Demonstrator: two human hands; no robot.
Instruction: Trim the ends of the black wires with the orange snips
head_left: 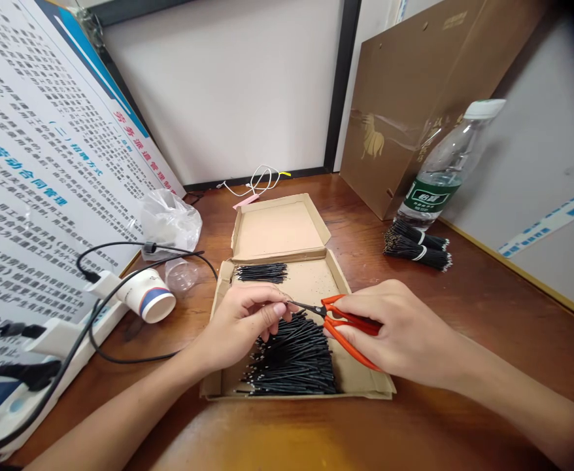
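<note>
My right hand [389, 327] is wrapped round red-handled needle-nose pliers [350, 326], whose dark jaws point left. The thumb and fingers of my left hand [255, 311] are pinched on a thin black wire, mostly hidden by the fingers. The tips of the pliers reach that wire's end, right at my left fingertips. Below both hands, a large heap of short black wires [294, 356] with pale ends lies in an open cardboard box [343, 275]. A smaller neat row of black wires [261, 272] rests in the box's far left corner.
On the right stand a water bottle [431, 176] and tied bundles of black wire [417, 248]. To the left are a tipped paper cup [152, 299], a plastic bag [169, 219] and a power strip [22, 405] with black cables. A white cable [262, 180] lies behind the box.
</note>
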